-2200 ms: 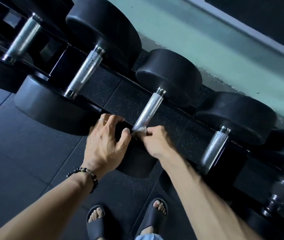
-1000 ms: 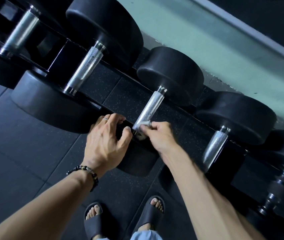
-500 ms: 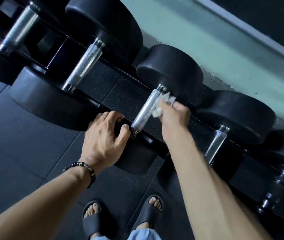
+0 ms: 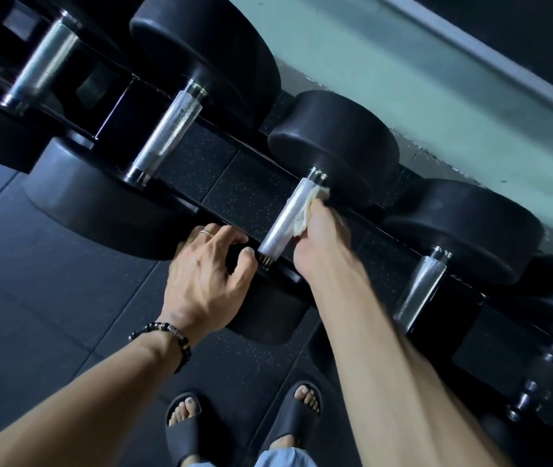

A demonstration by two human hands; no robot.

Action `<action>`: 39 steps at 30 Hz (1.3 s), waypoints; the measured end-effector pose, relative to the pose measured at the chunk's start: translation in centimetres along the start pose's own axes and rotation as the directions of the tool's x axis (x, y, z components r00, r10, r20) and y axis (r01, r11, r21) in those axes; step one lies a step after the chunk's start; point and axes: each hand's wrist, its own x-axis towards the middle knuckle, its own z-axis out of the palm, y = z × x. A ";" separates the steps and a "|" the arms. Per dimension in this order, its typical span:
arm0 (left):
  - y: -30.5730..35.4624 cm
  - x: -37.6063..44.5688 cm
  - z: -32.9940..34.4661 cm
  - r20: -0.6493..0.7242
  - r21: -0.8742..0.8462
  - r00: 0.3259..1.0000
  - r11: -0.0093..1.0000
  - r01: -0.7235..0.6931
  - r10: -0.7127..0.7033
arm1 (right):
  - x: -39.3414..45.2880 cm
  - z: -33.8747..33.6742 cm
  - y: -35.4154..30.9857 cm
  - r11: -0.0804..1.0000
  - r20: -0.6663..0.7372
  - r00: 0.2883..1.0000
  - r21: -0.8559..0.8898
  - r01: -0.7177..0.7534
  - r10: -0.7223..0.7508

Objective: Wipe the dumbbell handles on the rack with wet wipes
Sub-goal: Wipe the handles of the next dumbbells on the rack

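Pressing a crumpled white wet wipe (image 4: 303,212) against the right side of a knurled steel dumbbell handle (image 4: 288,215), my right hand (image 4: 324,244) grips the wipe with curled fingers near the handle's far end, just short of the black rubber head (image 4: 332,146) beyond it. My left hand (image 4: 206,281) rests spread over the near head (image 4: 265,311) of the same dumbbell, fingers draped across its top edge and thumb close to the handle's near collar; a ring sits on one finger and a dark beaded bracelet (image 4: 167,335) on the wrist. The dumbbell lies on the black rack (image 4: 234,183) between my hands. Left of my left hand, a bigger dumbbell's handle (image 4: 165,133) stands bare; right of my right arm, another handle (image 4: 420,289) shows. Below my hands, my feet in dark slides (image 4: 184,429) stand on the speckled rubber floor (image 4: 32,315).
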 end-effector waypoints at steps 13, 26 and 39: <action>-0.1 0.0 0.1 -0.004 0.015 1.000 1.000 0.003 -0.003 | -0.8 -0.7 1.0 0.982 0.081 0.992 -0.149 0.112 -0.101; -0.3 0.0 0.1 0.004 0.025 1.000 1.000 -0.008 0.008 | 1.4 -1.4 0.1 0.981 0.203 0.976 -0.159 0.114 -0.081; -0.3 0.0 0.2 0.006 0.029 1.000 1.000 0.009 -0.009 | 1.2 -0.9 -0.8 0.993 0.283 0.956 -0.064 0.094 -0.072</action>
